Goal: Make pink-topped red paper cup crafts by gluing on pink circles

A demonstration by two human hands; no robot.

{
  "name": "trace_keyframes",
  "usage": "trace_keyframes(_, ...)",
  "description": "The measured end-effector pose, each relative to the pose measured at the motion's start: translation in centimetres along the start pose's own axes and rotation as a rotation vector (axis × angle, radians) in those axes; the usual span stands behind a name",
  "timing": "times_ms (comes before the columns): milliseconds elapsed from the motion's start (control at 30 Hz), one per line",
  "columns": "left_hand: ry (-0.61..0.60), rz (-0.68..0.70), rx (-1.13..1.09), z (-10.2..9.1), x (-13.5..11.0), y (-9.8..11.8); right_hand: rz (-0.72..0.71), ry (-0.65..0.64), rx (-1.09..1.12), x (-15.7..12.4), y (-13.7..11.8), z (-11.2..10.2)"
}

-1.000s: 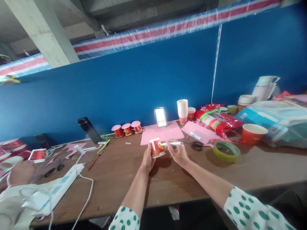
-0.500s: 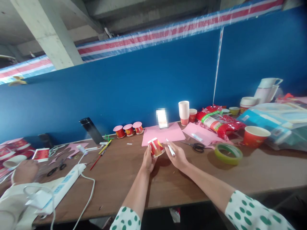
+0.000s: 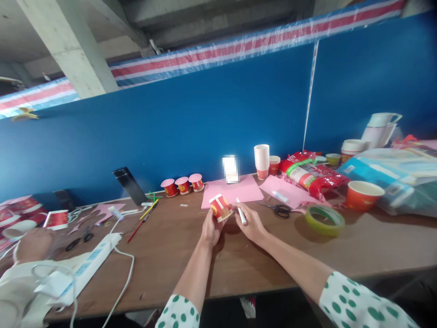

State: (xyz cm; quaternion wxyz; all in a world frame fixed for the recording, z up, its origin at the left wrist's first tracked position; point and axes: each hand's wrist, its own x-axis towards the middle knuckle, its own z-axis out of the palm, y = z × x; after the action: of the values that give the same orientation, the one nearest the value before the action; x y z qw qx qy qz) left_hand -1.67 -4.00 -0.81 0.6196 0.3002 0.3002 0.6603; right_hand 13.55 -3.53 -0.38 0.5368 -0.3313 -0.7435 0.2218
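Note:
My left hand (image 3: 210, 228) is closed around a small red paper cup (image 3: 219, 207) with a yellow design, held tilted above the brown table (image 3: 177, 259). My right hand (image 3: 251, 223) grips a white marker (image 3: 241, 214) just to the right of the cup, its tip pointing up and away from the cup. Both hands hover in front of a pink paper sheet (image 3: 246, 191).
Three small red cups with pink tops (image 3: 183, 184) stand at the back. Black scissors (image 3: 280, 210), a green tape roll (image 3: 324, 220), a red cup (image 3: 362, 195), stacked cups (image 3: 261, 160) and red packets (image 3: 309, 173) lie right. A white power strip (image 3: 85, 269) and another person's hand (image 3: 32, 243) are left.
The marker swung from lying sideways against the cup to pointing upward beside it. My left hand turned and tilted the cup slightly to the left.

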Motion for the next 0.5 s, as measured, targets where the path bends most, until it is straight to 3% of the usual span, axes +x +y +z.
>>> trace_keyframes(267,-0.003,0.011,0.053,0.0,-0.2,0.0,0.055,0.063,-0.016,0.2,0.9,0.1)
trace_keyframes(500,-0.009,0.039,0.071,0.1,-0.3,-0.2,0.074,-0.016,-0.004,0.0,1.1,0.2)
